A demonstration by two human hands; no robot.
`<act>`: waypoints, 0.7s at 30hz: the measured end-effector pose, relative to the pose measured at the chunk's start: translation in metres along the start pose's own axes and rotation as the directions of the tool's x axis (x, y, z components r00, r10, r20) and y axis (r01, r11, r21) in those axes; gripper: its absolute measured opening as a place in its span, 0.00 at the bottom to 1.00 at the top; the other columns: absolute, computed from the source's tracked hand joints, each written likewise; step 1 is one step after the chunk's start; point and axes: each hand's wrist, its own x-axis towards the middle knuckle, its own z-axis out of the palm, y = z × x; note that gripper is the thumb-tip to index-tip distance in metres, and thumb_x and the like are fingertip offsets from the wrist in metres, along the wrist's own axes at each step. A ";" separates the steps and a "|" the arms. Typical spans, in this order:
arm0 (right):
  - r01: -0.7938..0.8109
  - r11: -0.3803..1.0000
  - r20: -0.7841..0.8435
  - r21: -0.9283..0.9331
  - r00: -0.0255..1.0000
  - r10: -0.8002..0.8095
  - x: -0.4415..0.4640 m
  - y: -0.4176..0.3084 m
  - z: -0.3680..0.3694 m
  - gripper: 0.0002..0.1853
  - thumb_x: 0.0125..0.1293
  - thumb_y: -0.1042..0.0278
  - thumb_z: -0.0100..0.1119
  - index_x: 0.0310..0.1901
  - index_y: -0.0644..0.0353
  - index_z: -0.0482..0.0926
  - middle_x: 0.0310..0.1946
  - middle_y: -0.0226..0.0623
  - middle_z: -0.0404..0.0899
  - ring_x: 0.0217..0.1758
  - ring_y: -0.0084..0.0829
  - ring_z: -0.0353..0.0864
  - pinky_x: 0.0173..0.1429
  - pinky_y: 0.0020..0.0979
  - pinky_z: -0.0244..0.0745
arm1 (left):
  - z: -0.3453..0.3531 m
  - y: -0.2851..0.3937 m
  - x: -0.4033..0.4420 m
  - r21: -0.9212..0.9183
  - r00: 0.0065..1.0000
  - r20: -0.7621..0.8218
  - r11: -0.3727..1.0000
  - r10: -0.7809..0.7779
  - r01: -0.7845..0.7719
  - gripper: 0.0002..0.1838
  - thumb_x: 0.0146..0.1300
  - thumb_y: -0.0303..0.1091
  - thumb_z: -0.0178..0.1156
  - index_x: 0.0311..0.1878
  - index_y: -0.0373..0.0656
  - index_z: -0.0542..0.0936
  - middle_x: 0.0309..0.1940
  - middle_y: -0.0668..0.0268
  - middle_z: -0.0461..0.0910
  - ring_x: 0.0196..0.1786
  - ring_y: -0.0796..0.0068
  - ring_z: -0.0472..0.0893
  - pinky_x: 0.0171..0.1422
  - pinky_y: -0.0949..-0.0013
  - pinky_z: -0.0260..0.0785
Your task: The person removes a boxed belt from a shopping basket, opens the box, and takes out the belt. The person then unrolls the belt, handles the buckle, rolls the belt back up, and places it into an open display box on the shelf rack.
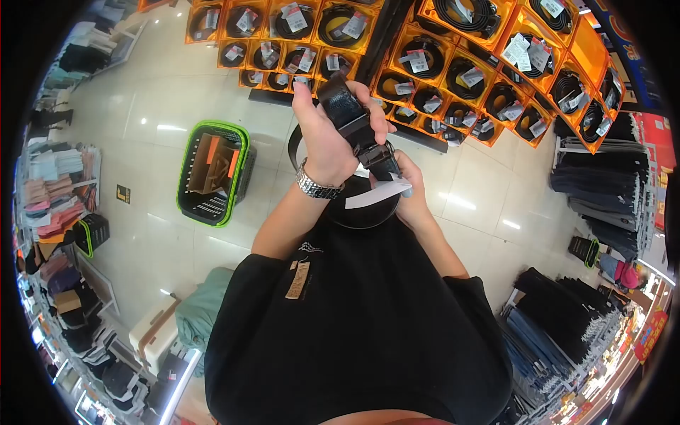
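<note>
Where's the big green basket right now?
In the head view, the big green-rimmed basket sits on the floor, left of the left hand and its silver wristband.

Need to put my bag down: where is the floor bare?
Tiled floor shows between the nearest green-rimmed basket and the folded clothes, apart from a small floor sign, and between the right hand and the dark hanging clothes. Crowded: the orange boxes of coiled belts, and between both hands, around the black belt.
</note>
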 end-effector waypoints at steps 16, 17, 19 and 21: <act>-0.002 0.995 0.084 -0.103 0.996 0.010 -0.012 0.006 -0.022 0.10 0.70 0.64 0.55 0.43 0.62 0.72 0.34 0.28 0.75 0.35 0.17 0.72 0.41 0.21 0.68 | -0.006 0.019 0.013 0.091 0.999 -0.006 0.995 0.032 -0.031 0.38 0.64 0.71 0.19 0.31 0.46 0.68 0.18 0.61 0.73 0.19 0.67 0.72 0.38 0.59 0.71; -0.002 0.995 0.084 -0.102 0.996 0.011 -0.012 0.005 -0.023 0.10 0.70 0.64 0.55 0.43 0.62 0.72 0.34 0.28 0.75 0.35 0.17 0.72 0.41 0.21 0.68 | -0.006 0.020 0.014 0.091 0.999 -0.006 0.995 0.032 -0.031 0.38 0.64 0.71 0.19 0.31 0.46 0.68 0.18 0.61 0.73 0.19 0.67 0.72 0.38 0.59 0.71; -0.088 0.990 0.088 -0.107 0.991 0.098 -0.014 0.002 -0.024 0.10 0.70 0.64 0.55 0.43 0.62 0.72 0.34 0.28 0.75 0.35 0.18 0.72 0.42 0.22 0.68 | -0.006 0.021 0.015 0.137 0.998 -0.032 0.989 0.054 -0.049 0.37 0.64 0.70 0.19 0.31 0.47 0.68 0.18 0.61 0.73 0.19 0.68 0.71 0.39 0.58 0.71; -0.112 0.990 0.094 -0.084 0.988 0.120 -0.017 0.004 -0.028 0.10 0.70 0.64 0.54 0.44 0.62 0.72 0.33 0.29 0.74 0.36 0.18 0.72 0.43 0.22 0.68 | -0.010 0.023 0.020 0.083 0.997 -0.015 0.994 0.073 -0.071 0.37 0.65 0.69 0.21 0.31 0.46 0.69 0.19 0.59 0.74 0.19 0.67 0.72 0.36 0.60 0.70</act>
